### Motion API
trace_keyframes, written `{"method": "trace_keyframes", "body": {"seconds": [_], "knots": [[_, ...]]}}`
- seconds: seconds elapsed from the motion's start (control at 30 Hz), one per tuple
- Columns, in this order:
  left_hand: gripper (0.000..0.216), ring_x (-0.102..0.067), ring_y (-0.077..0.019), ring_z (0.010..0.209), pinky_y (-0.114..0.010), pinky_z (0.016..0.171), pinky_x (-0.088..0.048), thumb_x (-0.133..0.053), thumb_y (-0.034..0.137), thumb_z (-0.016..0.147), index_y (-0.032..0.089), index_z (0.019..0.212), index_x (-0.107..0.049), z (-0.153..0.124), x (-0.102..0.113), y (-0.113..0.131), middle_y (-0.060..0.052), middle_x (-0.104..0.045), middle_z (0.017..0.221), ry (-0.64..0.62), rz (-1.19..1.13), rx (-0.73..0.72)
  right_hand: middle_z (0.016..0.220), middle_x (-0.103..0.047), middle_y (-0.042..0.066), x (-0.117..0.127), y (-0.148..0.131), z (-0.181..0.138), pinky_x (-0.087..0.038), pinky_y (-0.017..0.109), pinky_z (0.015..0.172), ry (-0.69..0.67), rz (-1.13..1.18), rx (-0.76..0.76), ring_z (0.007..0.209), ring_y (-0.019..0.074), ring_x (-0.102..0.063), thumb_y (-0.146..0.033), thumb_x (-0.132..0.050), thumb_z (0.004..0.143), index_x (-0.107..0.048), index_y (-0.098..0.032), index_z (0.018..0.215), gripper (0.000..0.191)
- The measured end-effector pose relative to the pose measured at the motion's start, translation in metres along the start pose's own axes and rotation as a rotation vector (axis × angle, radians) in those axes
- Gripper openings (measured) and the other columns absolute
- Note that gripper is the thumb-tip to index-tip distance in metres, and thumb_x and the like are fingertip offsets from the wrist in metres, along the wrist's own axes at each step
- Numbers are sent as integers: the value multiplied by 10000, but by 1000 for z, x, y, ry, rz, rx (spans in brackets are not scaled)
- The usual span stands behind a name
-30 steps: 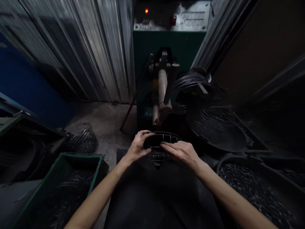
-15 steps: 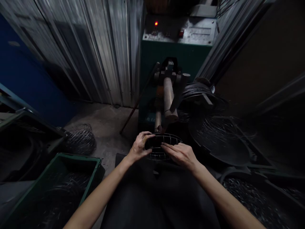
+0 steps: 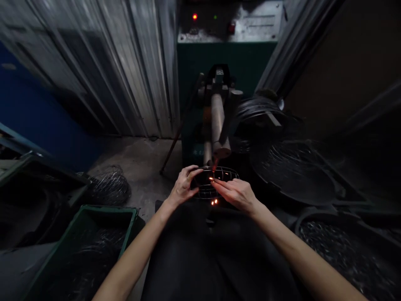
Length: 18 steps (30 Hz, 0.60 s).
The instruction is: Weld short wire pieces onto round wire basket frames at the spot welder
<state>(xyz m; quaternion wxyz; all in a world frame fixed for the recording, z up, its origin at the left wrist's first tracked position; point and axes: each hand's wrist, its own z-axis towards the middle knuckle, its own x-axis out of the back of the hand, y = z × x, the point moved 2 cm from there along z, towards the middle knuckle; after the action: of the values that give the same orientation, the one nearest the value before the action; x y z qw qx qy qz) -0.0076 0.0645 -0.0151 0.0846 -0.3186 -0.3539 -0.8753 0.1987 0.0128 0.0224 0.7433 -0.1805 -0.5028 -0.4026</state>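
A round wire basket [image 3: 203, 194] is held between my hands, below the arms of a green spot welding machine [image 3: 232, 58]. My left hand [image 3: 184, 184] grips the left side of its rim, thumb and fingers curled over the wire. On the right, my right hand [image 3: 236, 193] is closed, its fingertips pinched inside the basket by the welder's tip [image 3: 216, 162]; what they pinch is too small to make out. Orange sparks [image 3: 214, 202] glow at the fingertips and under the basket. The welder's upper arm [image 3: 218, 121] reaches toward me above the rim.
A green crate [image 3: 133, 215] with wire pieces stands at left, near a tangled wire bundle [image 3: 110, 184] on the floor. On the right are wire coils [image 3: 258, 109], a dark round tray [image 3: 291, 184] and a tub of small metal pieces [image 3: 332, 246]. Corrugated metal wall [image 3: 140, 67] lies behind.
Sparks have appeared at the welder's tip and below the basket, and a green light now shows on the panel. The view has tilted down slightly. Both hands keep their hold.
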Motion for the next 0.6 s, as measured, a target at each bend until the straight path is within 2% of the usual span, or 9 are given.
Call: {"method": "trace_keyframes", "body": {"seconds": [0.1,0.17,0.27,0.3,0.33,0.37,0.47,0.6], "knots": [[715,-411,-252,1281,-460,1061,-379,-626,145,760,250,1385,-294,-10,-3,-11,-122,-399,1360,71,-26,53,1202,-653,-9,14,-6,-28,-469,237,617,34,64,-109,661,96,-648,-167,-503,897,-623,-313,1198,356],[757,-477,-238,1216,-440,1034,-410,-655,197,753,234,1394,-254,-16,-7,-20,-122,-448,1296,118,-65,126,1152,-680,1,26,-7,-73,-494,255,683,86,137,-330,739,128,-670,-260,-506,901,-629,-312,1188,317],[784,-550,-205,1112,-392,980,-455,-684,222,727,242,1385,-257,-21,-14,-28,-88,-505,1204,169,-144,193,1008,-719,60,38,0,-172,-519,349,773,119,137,-925,861,230,-678,-444,-461,863,-686,-259,1049,346],[781,-560,-196,1093,-376,965,-463,-691,221,721,248,1379,-271,-22,-15,-28,-78,-513,1189,187,-163,192,946,-722,79,39,4,-208,-527,392,733,72,77,-1154,817,268,-680,-509,-463,813,-699,-257,970,380],[772,-566,-190,1080,-363,953,-469,-694,215,718,254,1373,-287,-23,-16,-27,-69,-520,1177,204,-179,184,846,-721,84,37,6,-241,-529,427,666,-63,72,-1343,734,301,-678,-554,-483,744,-703,-272,879,382],[761,-571,-184,1067,-351,942,-473,-695,208,717,259,1368,-304,-24,-16,-25,-60,-527,1164,214,-188,176,740,-707,69,34,6,-269,-527,441,624,-191,117,-1456,675,315,-671,-570,-514,685,-694,-301,796,342],[739,-579,-174,1046,-338,932,-479,-697,192,718,268,1359,-339,-27,-14,-13,-47,-536,1137,205,-202,160,525,-626,33,26,-3,-320,-525,433,572,-332,249,-1566,587,325,-655,-529,-591,559,-622,-329,577,204],[611,-568,-190,1063,-350,931,-484,-681,197,728,258,1296,-466,-27,-12,8,-57,-516,1148,126,-161,164,478,-603,9,19,-18,-335,-523,442,603,-370,527,-1608,588,326,-657,-512,-588,503,-589,-302,532,212]]}}
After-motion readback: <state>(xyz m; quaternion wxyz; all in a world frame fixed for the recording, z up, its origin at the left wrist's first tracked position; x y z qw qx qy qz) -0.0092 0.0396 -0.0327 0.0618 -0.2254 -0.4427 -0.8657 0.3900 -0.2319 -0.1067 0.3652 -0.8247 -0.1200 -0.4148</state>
